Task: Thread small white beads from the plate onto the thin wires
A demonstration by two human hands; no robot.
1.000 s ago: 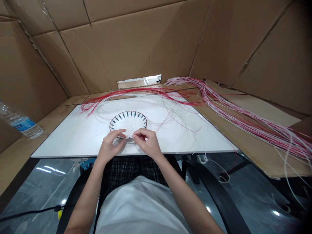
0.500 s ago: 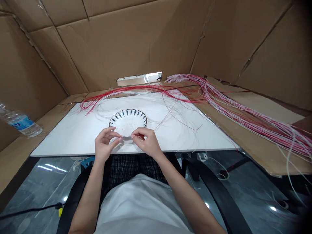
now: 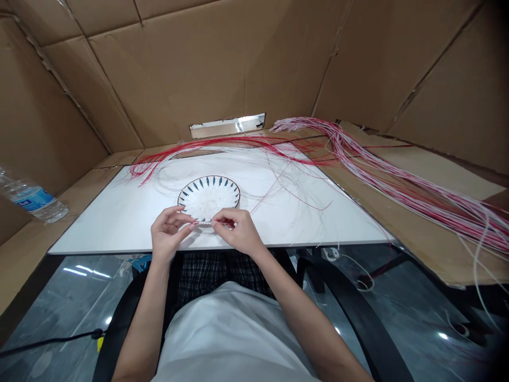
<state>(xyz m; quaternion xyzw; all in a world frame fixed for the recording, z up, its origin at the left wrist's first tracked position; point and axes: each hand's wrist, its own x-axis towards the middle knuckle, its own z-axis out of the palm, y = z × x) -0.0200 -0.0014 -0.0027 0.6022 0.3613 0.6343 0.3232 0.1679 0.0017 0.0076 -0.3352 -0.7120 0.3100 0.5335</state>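
Observation:
In front of the plate's near edge, my left hand (image 3: 170,231) pinches one end of a thin whitish strand (image 3: 204,223) between thumb and forefinger, its other fingers loosely curled. At the strand's opposite end is my right hand (image 3: 236,229), closed in a pinch. Small bead-like bumps seem to run along the strand, too fine to make out clearly. Just beyond the fingertips lies a round white plate (image 3: 209,197) with a dark rim and blue-green dashes around it. Tiny pale bits are scattered on the plate.
Loose red and white threads (image 3: 222,141) curve over the back of the white board (image 3: 103,223). A thick bundle of red and white cords (image 3: 382,183) lies along the right. At the left, a plastic water bottle (image 3: 35,201) rests on its side. Cardboard walls (image 3: 222,69) enclose the work surface.
My hands have drawn slightly apart, the left moving a little to the left. More of the strand now shows between the fingertips. The view has shifted slightly.

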